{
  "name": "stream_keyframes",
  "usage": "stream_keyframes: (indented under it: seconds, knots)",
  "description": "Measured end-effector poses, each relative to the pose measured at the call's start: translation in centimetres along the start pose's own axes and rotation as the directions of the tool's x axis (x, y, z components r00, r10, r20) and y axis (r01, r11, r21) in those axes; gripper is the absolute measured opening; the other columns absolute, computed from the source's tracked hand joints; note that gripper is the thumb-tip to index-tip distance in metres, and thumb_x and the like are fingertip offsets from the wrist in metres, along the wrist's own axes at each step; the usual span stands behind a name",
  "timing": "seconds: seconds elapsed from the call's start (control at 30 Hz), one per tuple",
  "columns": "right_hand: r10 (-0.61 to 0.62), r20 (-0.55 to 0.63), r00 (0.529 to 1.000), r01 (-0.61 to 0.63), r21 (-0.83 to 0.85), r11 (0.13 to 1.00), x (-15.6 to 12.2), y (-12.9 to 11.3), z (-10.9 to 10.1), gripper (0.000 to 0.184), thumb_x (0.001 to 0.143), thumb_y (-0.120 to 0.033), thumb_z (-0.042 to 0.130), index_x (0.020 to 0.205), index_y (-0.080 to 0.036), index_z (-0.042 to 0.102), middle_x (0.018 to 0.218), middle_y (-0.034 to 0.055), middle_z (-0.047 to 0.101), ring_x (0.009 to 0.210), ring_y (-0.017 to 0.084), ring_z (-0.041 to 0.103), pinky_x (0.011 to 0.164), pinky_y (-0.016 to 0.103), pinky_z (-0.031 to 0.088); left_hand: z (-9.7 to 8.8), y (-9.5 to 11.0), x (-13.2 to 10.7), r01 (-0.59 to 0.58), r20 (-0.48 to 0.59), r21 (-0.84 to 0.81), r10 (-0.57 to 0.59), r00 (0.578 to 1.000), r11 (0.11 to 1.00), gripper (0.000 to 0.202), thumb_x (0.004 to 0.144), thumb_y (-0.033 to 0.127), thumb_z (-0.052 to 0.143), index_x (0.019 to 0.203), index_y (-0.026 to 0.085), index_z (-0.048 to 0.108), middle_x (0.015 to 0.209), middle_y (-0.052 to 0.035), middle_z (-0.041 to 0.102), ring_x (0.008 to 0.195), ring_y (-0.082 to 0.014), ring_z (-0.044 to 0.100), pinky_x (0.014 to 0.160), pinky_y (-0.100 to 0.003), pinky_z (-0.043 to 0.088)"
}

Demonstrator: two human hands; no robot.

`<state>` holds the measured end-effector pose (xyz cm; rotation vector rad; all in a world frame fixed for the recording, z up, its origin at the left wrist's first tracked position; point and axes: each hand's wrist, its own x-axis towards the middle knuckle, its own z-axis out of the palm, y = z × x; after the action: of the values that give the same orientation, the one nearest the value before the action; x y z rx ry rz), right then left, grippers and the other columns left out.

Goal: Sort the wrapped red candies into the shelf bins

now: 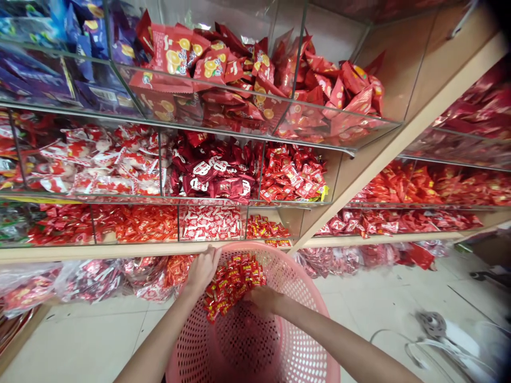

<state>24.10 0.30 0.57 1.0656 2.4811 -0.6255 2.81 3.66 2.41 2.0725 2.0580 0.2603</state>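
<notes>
A pink perforated plastic basket tilts toward the shelf, its far rim against the bottom shelf edge. My left hand is closed over the rim at the upper left. Inside lies a heap of small red-and-yellow wrapped candies, against the far wall. My right hand reaches into the basket and touches the near right side of the heap; its fingertips are hidden, so its grip does not show. Just beyond the rim, a shelf compartment holds similar red-and-yellow candies.
Glass-fronted shelf compartments hold red orange-print packets, dark red packets and red-and-white candies. A slanting wooden post divides the shelves. Bagged sweets lie beneath. A blurred white object with cables is on the tiled floor.
</notes>
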Motion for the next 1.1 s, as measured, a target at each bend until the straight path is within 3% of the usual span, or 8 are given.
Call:
stream_keyframes:
  seconds: [0.1,0.23,0.33,0.43,0.53,0.77,0.93,1.1]
  knots:
    - [-0.114,0.013,0.993,0.111,0.133,0.985,0.2,2.0,-2.9,0.019,0.078,-0.020,0.050,0.070,-0.015,0.066,0.063,0.0014,0.064,0.057,0.012,0.054,0.050,0.020,0.036,0.0,-0.1,0.1,-0.003,-0.001,-0.010,0.003,1.000,1.000,0.056,0.092,0.048,0.013,0.118,0.014,0.050,0.092,-0.0136,0.069,0.080,-0.0222,0.067,0.065,-0.029,0.047]
    - [0.024,-0.383,0.923,0.126,0.361,0.924,0.1,6.8,-8.2,0.027,0.083,-0.022,0.043,0.067,-0.013,0.063,0.061,-0.0011,0.059,0.058,0.009,0.052,0.055,0.019,0.037,-0.1,0.0,0.1,-0.007,-0.006,-0.020,0.007,1.000,1.000,0.056,0.092,0.047,0.013,0.120,0.015,0.050,0.099,-0.0144,0.069,0.083,-0.0225,0.067,0.068,-0.029,0.047]
    - [0.363,-0.528,0.768,-0.162,0.388,0.907,0.5,10.2,-10.9,0.023,0.083,-0.022,0.043,0.082,-0.014,0.065,0.074,0.0028,0.064,0.069,0.012,0.057,0.062,0.021,0.039,0.0,0.0,0.1,-0.008,-0.012,-0.008,0.008,1.000,1.000,0.056,0.092,0.047,0.014,0.120,0.014,0.050,0.104,-0.0153,0.067,0.083,-0.0228,0.067,0.069,-0.030,0.048]
    - [0.630,-0.471,0.617,-0.523,0.353,0.776,1.5,12.1,-11.7,0.026,0.081,-0.029,0.052,0.102,-0.016,0.061,0.096,0.0109,0.065,0.089,0.019,0.060,0.070,0.025,0.041,0.2,-0.2,0.2,-0.017,-0.018,-0.003,0.017,1.000,1.000,0.056,0.092,0.046,0.013,0.120,0.014,0.051,0.109,-0.0157,0.066,0.085,-0.0227,0.067,0.069,-0.029,0.048]
    - [0.718,-0.370,0.590,-0.644,0.322,0.694,2.6,12.7,-11.5,0.037,0.077,-0.032,0.060,0.109,-0.014,0.057,0.104,0.0166,0.063,0.098,0.024,0.059,0.073,0.028,0.042,0.2,-0.3,0.3,-0.009,0.006,0.000,0.009,1.000,1.000,0.058,0.092,0.047,0.012,0.122,0.015,0.050,0.103,-0.0153,0.068,0.083,-0.0234,0.067,0.068,-0.030,0.048]
    - [0.714,-0.377,0.590,-0.635,0.330,0.699,2.9,12.4,-11.0,0.030,0.079,-0.024,0.056,0.107,-0.016,0.057,0.106,0.0154,0.063,0.100,0.023,0.060,0.075,0.028,0.043,0.1,-0.2,0.3,-0.001,0.018,0.003,0.001,1.000,1.000,0.055,0.092,0.046,0.015,0.124,0.015,0.048,0.108,-0.0154,0.066,0.084,-0.0231,0.067,0.069,-0.031,0.048]
    - [0.725,-0.447,0.524,-0.604,0.404,0.687,2.0,12.1,-10.7,0.032,0.081,-0.020,0.047,0.113,-0.017,0.054,0.102,0.0142,0.064,0.094,0.023,0.061,0.072,0.029,0.043,0.1,-0.1,0.2,0.002,0.015,0.007,-0.002,1.000,1.000,0.055,0.092,0.045,0.016,0.124,0.015,0.048,0.114,-0.0153,0.064,0.086,-0.0226,0.067,0.071,-0.030,0.048]
    - [0.614,-0.666,0.423,-0.302,0.535,0.789,0.4,10.5,-10.3,0.035,0.081,-0.018,0.044,0.115,-0.016,0.053,0.105,0.0113,0.063,0.095,0.020,0.059,0.079,0.028,0.042,-0.1,0.1,0.0,0.002,0.004,0.033,-0.002,1.000,0.999,0.055,0.092,0.046,0.016,0.122,0.013,0.049,0.111,-0.0155,0.065,0.088,-0.0221,0.066,0.071,-0.029,0.048]
